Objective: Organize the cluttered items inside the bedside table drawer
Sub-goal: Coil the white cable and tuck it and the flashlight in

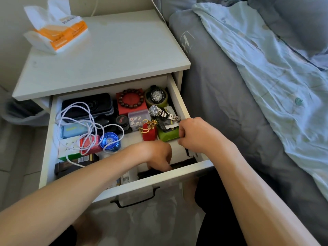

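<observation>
Drawer point(174, 93) of the white bedside table point(106, 55) pulled fully out, white walls, black bar handle point(134, 201) on the front. Contents crowded, mostly along the back and left.

Back row: black flat case point(87, 103) at left; red box point(131, 102) with a dark wooden bead bracelet point(131, 99) lying on it; black-faced watch point(156, 95) seated on a roll of greenish tape point(164, 102).

In front of these: silver metal-band watch point(163, 112), small clear box of dice point(137, 118), round black jar point(122, 120), red pouch with gold tie point(149, 131), green packet point(167, 135).

Left side: white cable point(88, 125) looped loosely over several things, blue metal yo-yo point(110, 141), red patterned item point(90, 144), white puzzle cube point(68, 144), pale blue card holder point(72, 129). A dark box point(60, 168) sits at the front left corner. A barcode label point(125, 179) shows near the front wall.

Left hand point(156, 155) reaches down at the front middle of the drawer, fingers curled downward behind the front panel; cannot tell what, if anything, they hold. Right hand point(197, 134) is at the right wall, fingers bent tight by the green packet's edge; whether they pinch it is not clear.

Outside: an orange-and-white tissue pack point(56, 32) on the table top, a grey-sheeted bed point(221, 96) with a light blue blanket point(275, 68) at right.
</observation>
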Demonstrator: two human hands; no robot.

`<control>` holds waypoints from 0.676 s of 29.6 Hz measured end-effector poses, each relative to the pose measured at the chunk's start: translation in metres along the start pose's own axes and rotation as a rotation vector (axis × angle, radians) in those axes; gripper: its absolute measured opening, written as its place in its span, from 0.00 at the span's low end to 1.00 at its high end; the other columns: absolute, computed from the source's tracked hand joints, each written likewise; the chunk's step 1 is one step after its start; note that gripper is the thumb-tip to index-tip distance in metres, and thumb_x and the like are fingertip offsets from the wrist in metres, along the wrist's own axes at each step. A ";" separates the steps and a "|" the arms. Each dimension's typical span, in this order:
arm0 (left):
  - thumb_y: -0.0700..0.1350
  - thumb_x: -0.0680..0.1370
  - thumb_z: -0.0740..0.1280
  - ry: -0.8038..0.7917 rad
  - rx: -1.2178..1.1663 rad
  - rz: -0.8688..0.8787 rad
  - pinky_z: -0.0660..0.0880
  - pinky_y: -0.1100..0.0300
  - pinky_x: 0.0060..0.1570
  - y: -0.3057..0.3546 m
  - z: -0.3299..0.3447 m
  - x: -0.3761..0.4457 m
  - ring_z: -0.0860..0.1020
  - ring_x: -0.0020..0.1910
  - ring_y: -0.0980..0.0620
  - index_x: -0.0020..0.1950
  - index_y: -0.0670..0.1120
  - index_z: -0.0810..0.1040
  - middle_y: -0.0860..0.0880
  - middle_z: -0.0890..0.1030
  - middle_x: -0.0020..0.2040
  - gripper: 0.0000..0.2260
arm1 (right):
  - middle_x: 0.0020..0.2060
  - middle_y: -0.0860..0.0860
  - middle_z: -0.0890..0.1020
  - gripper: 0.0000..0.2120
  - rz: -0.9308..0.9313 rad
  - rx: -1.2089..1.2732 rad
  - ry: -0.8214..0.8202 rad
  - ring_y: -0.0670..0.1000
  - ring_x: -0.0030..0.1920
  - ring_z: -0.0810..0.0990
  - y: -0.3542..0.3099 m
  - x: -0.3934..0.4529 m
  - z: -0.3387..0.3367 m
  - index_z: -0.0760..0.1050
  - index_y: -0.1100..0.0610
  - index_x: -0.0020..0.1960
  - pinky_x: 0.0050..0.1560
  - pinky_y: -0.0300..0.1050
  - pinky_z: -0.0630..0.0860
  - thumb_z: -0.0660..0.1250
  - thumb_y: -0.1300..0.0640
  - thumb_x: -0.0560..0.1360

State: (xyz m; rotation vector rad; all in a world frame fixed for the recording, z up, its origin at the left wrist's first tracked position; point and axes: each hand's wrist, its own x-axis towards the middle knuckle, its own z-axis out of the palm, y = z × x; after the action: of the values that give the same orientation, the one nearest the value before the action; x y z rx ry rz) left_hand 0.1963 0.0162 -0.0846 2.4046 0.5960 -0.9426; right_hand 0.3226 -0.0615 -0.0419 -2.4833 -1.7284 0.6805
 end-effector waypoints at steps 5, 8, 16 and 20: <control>0.55 0.76 0.70 -0.007 -0.156 -0.029 0.81 0.55 0.45 -0.004 -0.002 -0.003 0.84 0.47 0.47 0.53 0.46 0.84 0.50 0.84 0.48 0.14 | 0.47 0.52 0.76 0.06 -0.012 0.009 -0.007 0.54 0.43 0.79 0.002 -0.001 0.000 0.75 0.54 0.51 0.48 0.52 0.81 0.65 0.58 0.75; 0.53 0.76 0.71 0.013 -0.183 -0.035 0.80 0.59 0.44 -0.015 0.002 -0.015 0.83 0.47 0.50 0.54 0.49 0.83 0.53 0.83 0.47 0.11 | 0.47 0.51 0.78 0.03 -0.081 0.035 -0.033 0.53 0.45 0.79 -0.004 -0.002 0.003 0.73 0.50 0.46 0.49 0.50 0.80 0.66 0.57 0.76; 0.47 0.78 0.70 0.496 -0.217 0.037 0.73 0.64 0.45 -0.051 0.014 -0.062 0.77 0.45 0.60 0.55 0.54 0.82 0.61 0.78 0.43 0.07 | 0.50 0.48 0.77 0.10 -0.226 0.017 -0.192 0.49 0.47 0.75 -0.015 -0.003 0.014 0.78 0.51 0.58 0.46 0.40 0.72 0.64 0.56 0.78; 0.46 0.77 0.71 0.618 -0.333 -0.030 0.75 0.63 0.46 -0.085 0.031 -0.104 0.78 0.43 0.63 0.52 0.56 0.82 0.59 0.82 0.43 0.06 | 0.52 0.46 0.79 0.10 -0.273 0.101 -0.241 0.48 0.49 0.77 -0.032 0.000 0.016 0.77 0.50 0.58 0.48 0.42 0.75 0.65 0.49 0.79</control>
State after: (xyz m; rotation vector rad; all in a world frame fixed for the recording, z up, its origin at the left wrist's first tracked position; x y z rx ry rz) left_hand 0.0644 0.0425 -0.0542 2.3562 0.9226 -0.0677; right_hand 0.2878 -0.0527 -0.0478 -2.1158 -2.0046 1.0416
